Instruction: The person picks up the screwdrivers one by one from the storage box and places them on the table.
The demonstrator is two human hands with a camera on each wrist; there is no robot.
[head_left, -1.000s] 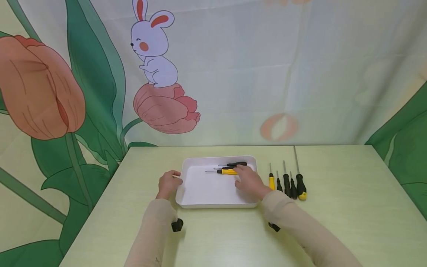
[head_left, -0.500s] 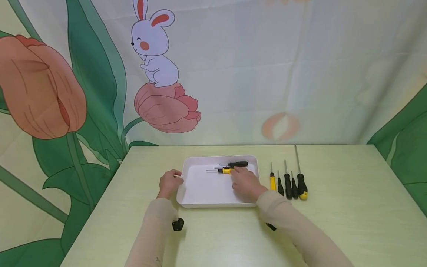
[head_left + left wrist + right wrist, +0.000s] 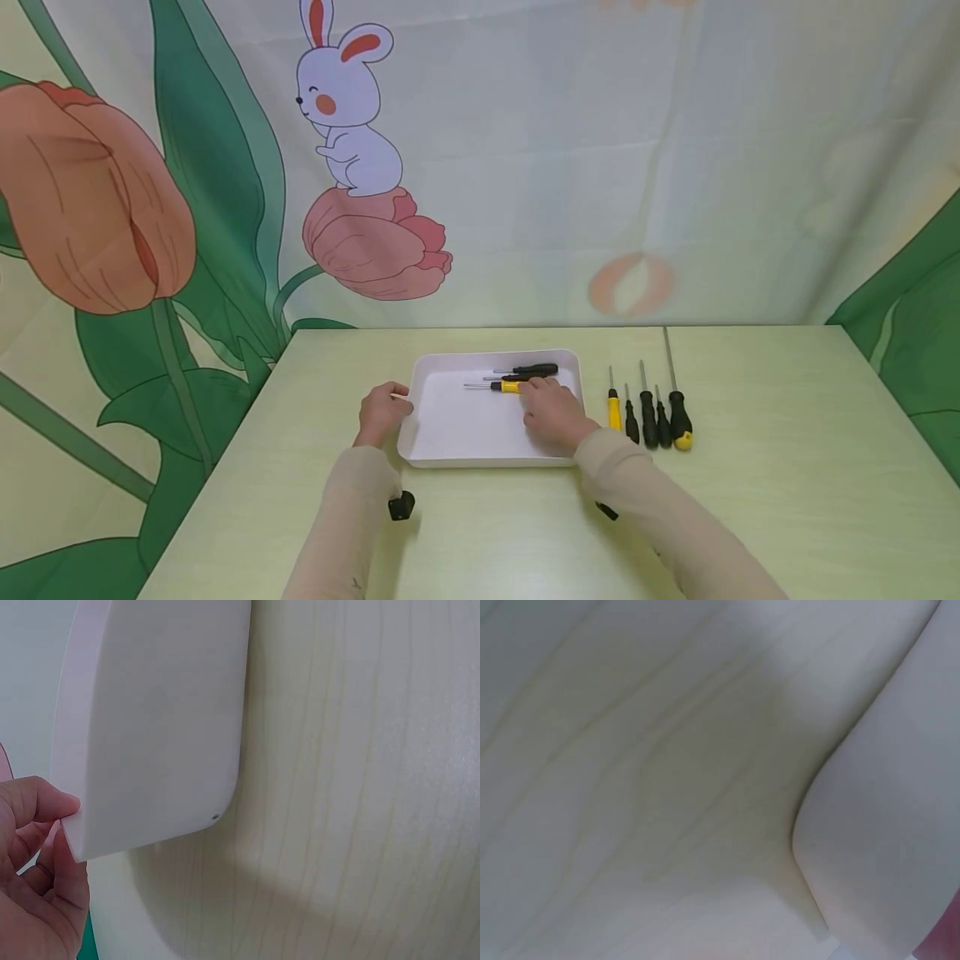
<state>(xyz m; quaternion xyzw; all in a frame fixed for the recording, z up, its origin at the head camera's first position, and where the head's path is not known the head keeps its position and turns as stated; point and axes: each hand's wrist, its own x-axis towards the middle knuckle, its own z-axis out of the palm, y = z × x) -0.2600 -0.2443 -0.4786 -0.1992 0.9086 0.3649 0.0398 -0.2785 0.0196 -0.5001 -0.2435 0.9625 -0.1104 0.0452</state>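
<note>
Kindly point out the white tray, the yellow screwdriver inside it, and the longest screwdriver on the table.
White tray (image 3: 459,427), head view, on its bare floor.
Yellow screwdriver (image 3: 511,387), head view, on the handle's visible part.
Longest screwdriver (image 3: 678,412), head view, on its black handle.

Pale wood-grain desk (image 3: 780,475), creased printed cloth (image 3: 525,167) behind it: white rabbit (image 3: 363,158) on pink flower (image 3: 375,250), orange tulip (image 3: 97,208) at left, green leaves (image 3: 213,167).

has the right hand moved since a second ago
Yes. The right hand has shifted slightly to the left, farther from the rightmost screwdriver on the table.
</note>
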